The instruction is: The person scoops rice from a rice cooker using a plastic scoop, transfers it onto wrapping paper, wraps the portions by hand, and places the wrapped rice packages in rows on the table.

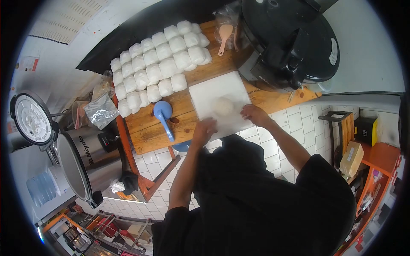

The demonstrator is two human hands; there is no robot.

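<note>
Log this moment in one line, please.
left hand: at white sheet | right hand: at its right edge | white mound: on sheet | white bundles: in rows | blue utensil: on wooden table

Your wooden table (pixel 188 115) carries rows of white wrapped rice balls (pixel 158 59), packed side by side. Near them lie a blue rice scoop (pixel 163 112) and a pink rice paddle (pixel 224 36). White wrapping sheets (pixel 203 91) lie at its front edge, near the large black rice cooker (pixel 290 47) on it.

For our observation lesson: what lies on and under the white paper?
A round white mound sits on the paper. The wooden table shows beside it; whatever lies directly underneath is covered.
</note>
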